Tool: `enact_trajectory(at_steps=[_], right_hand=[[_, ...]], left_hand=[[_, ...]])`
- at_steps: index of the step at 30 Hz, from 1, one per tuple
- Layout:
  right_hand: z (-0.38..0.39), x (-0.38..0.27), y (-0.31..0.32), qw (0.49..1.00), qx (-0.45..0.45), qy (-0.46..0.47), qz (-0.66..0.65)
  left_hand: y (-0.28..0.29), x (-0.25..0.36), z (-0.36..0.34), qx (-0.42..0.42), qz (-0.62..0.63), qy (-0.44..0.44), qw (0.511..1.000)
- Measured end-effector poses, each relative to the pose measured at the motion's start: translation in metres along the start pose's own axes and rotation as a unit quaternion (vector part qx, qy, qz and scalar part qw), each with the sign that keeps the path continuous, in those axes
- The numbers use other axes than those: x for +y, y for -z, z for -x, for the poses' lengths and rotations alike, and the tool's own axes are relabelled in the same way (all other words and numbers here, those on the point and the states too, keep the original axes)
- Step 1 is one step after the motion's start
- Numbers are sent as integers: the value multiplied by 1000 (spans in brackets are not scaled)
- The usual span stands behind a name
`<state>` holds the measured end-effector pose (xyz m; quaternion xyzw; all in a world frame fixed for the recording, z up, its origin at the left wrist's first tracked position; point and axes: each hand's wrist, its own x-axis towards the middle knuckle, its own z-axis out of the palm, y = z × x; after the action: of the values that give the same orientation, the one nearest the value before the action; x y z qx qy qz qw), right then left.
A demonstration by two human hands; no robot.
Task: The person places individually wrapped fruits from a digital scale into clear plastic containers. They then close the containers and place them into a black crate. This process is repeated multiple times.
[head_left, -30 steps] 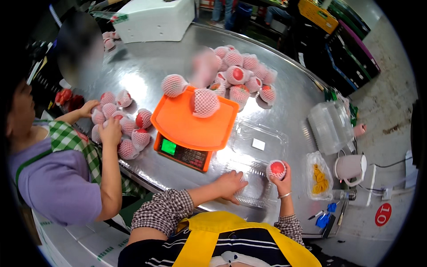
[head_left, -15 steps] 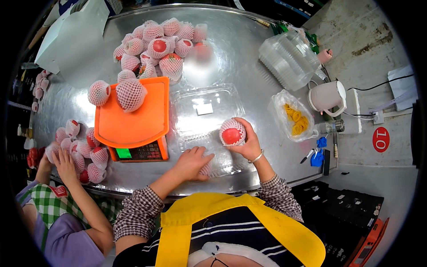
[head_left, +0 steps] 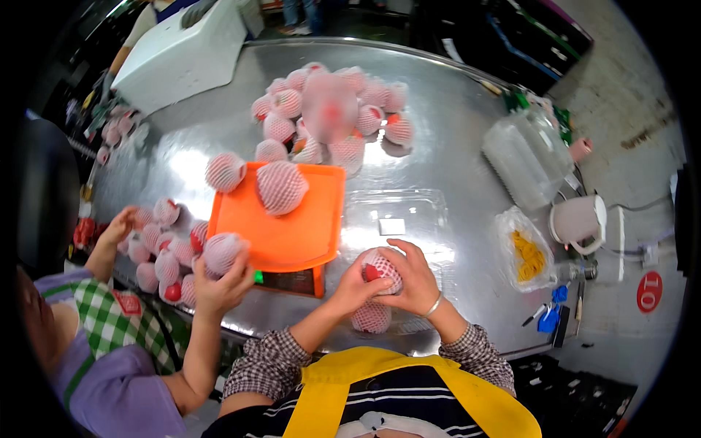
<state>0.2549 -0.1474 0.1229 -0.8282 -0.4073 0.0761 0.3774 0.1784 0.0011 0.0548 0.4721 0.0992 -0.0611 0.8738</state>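
Observation:
A round red fruit in a pink-white foam net (head_left: 384,270) is gripped between both my hands, over the clear plastic clamshell box (head_left: 431,212). My left hand (head_left: 356,283) wraps its left side, and my right hand (head_left: 413,281) curls round its right side and top. Part of the red skin shows through an opening in the net. Just below my hands, a second foam-netted fruit (head_left: 372,318) sits at the near end of the box. To the left stands an orange-topped scale (head_left: 252,226) with two netted fruits (head_left: 282,187) on its far side.
A co-worker's hand (head_left: 219,286) holds a netted fruit beside the scale, next to a heap of netted fruits (head_left: 166,266). Another pile (head_left: 281,117) lies behind. At right are stacked clear boxes (head_left: 526,157), yellow rubber bands (head_left: 529,257) and a kettle (head_left: 573,223).
My left hand has left the fruit at the near end and joined my right hand on the other one. The co-worker has lifted a netted fruit toward the scale. The view has shifted.

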Motion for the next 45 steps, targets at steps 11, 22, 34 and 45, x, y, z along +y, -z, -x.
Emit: enact_trajectory(at_steps=[11,22,34,45], right_hand=[[-75,-6,24,986,-122,89,-70],[-126,-38,-15,980,-83,135,-118],[-120,-28,-6,982,-39,88,-161],[-76,3,12,984,35,1,-177]], left_hand=[[16,-24,27,39,177,40,983],[36,37,74,127,-20,-145,981],[47,102,43,346,-460,-180,797],[14,63,75,241,-606,-431,624]])
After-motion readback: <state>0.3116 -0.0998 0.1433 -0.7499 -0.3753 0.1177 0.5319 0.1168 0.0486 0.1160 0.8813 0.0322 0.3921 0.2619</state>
